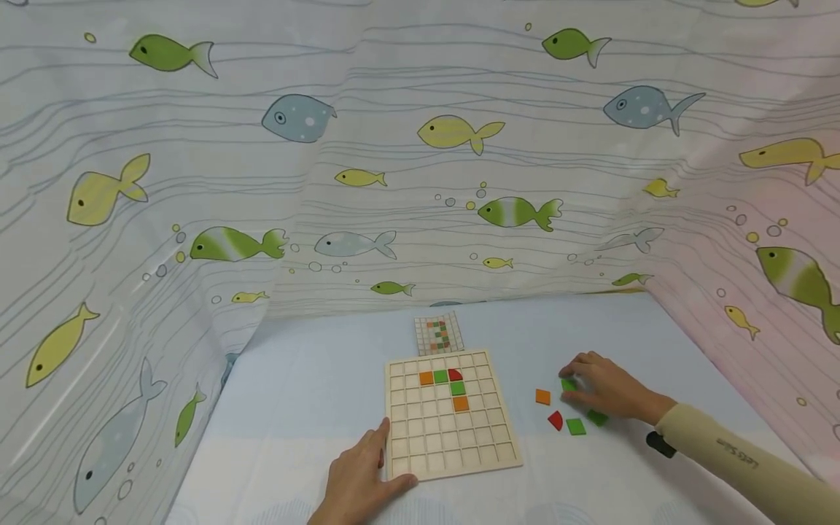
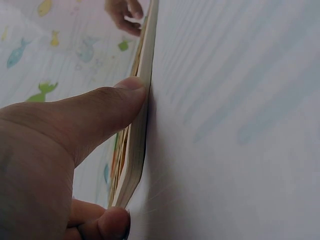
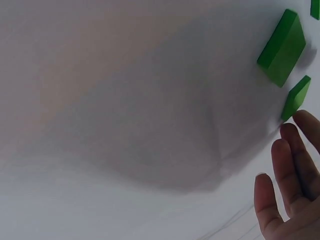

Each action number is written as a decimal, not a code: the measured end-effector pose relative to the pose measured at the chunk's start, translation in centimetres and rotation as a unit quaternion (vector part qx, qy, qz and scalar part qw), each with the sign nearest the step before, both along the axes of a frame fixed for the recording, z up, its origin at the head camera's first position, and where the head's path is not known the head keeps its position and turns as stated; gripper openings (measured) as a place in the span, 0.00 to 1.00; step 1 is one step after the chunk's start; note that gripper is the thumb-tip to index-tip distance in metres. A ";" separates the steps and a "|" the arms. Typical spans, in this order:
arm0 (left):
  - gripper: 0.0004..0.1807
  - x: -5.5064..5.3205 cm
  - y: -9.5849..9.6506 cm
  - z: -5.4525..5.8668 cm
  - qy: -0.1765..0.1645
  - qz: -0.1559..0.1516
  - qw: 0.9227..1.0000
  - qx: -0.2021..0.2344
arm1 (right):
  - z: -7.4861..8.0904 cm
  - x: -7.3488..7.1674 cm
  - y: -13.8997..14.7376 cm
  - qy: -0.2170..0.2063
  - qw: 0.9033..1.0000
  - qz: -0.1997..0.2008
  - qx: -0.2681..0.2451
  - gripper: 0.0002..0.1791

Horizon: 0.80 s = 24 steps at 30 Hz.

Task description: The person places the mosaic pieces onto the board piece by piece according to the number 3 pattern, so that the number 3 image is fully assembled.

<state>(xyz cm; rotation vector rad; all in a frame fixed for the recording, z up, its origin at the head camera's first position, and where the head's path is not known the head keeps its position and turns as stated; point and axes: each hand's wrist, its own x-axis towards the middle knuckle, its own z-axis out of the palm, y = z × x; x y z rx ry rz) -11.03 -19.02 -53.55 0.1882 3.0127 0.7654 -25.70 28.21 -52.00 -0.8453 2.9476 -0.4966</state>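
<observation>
Fish-printed curtains (image 1: 446,73) in white, with a pinkish stretch toward three o'clock, hung round a pale bluish cloth (image 1: 295,379) that covered the work surface. On it, a little below the middle of the head view, lay a wooden grid board (image 1: 435,443), flat and slightly turned. Up near its twelve o'clock edge sat a run of pieces: an orange square (image 1: 426,378), a green square (image 1: 440,376) and a red wedge (image 1: 456,375) side by side, then a second green square (image 1: 458,389) and a second orange square (image 1: 461,403) going down from the wedge toward six o'clock. Just beyond the board at twelve o'clock lay a pattern card (image 1: 438,334), printed with a small grid and coloured shapes. The left hand (image 1: 359,474) held the board by its corner at about seven o'clock, thumb against the near edge and fingers along the side edge. Out at three o'clock, the right hand (image 1: 604,386) reached over a green tile (image 1: 568,384), thumb and fingers to either side of it; I could not tell whether they pinched it or only hovered close. Between three and four o'clock of the board lay a loose orange tile (image 1: 542,397), a loose red wedge (image 1: 555,420), a near green tile (image 1: 575,426) and another green tile (image 1: 597,418), partly under that hand. A tan sleeve (image 1: 741,452) covered the right forearm.
</observation>
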 end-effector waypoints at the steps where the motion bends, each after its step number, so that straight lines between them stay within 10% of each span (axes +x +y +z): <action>1: 0.61 0.0 0.0 0.0 0.001 0.000 1.000 0.001 | 0.0 0.0 -0.1 -0.001 1.000 0.003 -0.001 0.21; 24: 0.61 0.0 0.0 0.2 0.000 0.002 1.000 0.000 | 0.0 -0.3 -0.1 0.014 1.000 0.001 0.001 0.12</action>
